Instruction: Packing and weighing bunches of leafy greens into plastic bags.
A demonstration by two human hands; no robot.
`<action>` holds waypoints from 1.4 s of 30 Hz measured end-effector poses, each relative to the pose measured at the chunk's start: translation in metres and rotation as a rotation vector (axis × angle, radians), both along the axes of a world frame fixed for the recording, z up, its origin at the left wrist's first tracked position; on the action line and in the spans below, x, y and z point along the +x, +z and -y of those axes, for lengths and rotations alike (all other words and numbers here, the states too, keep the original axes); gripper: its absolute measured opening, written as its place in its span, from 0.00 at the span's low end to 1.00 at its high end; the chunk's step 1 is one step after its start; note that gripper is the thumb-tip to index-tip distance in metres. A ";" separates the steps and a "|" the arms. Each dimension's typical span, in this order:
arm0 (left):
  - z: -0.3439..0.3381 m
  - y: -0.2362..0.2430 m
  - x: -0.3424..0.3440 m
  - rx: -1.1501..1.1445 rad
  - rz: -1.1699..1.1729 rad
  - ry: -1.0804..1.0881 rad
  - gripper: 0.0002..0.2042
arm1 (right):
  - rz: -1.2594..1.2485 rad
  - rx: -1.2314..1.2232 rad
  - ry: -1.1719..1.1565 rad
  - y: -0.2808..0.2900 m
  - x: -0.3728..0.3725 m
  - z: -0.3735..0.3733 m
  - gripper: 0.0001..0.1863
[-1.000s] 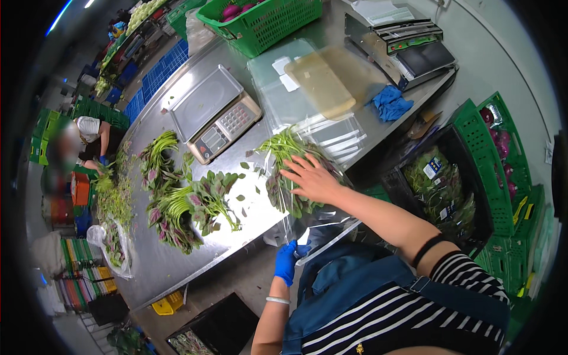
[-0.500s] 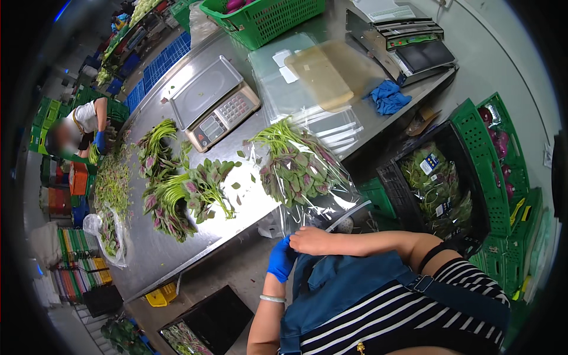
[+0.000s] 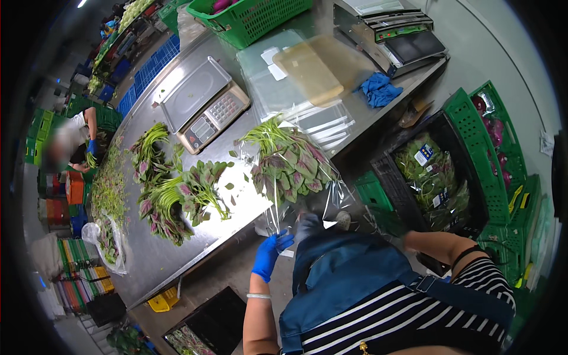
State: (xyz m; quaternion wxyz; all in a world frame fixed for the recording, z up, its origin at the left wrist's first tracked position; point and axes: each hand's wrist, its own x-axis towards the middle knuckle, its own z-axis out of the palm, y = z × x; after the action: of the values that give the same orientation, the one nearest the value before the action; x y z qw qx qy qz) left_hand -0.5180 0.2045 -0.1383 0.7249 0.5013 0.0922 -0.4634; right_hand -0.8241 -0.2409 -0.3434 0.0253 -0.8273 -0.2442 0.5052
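A clear plastic bag (image 3: pixel 331 198) with a bunch of red-and-green leafy amaranth (image 3: pixel 293 168) lies at the table's near edge, stems pointing away. Its lower end hangs over the edge toward me. My left hand (image 3: pixel 273 251), in a blue glove, pinches the bag's near left edge. My right hand (image 3: pixel 399 229) is out to the right, beside the black crate; it is blurred and its fingers do not show clearly. Left of the bag, several loose amaranth bunches (image 3: pixel 168 198) lie on the metal table (image 3: pixel 148 266).
Behind the bunches stands a weighing scale (image 3: pixel 207 112). Clear bags and sheets (image 3: pixel 313 71), a blue cloth (image 3: pixel 380 90) and a sealing machine (image 3: pixel 393 35) lie farther back. A black crate (image 3: pixel 384 160) at right holds packed greens. A person (image 3: pixel 77 130) works at far left.
My hands have come apart: the right swung out to the right, and the left shifted slightly left and down. The bag's near end has spread. The whole view has shifted slightly.
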 end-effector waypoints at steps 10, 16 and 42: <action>0.008 -0.004 0.029 1.122 1.676 -0.428 0.31 | 1.266 0.327 -0.380 0.217 0.265 -0.048 0.23; -0.005 0.007 0.071 0.579 1.481 -0.624 0.19 | 0.895 0.697 -0.443 0.206 0.304 -0.034 0.10; -0.003 -0.064 0.191 0.300 -0.223 -0.379 0.21 | -0.571 1.675 -1.881 0.186 0.430 -0.094 0.19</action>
State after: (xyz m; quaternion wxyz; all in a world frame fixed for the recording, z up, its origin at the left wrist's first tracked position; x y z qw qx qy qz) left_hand -0.3269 0.2079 -0.2020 0.5283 0.5573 0.1435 -0.6243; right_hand -0.3938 -0.1466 -0.1574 0.9283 -0.2762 0.2024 0.1451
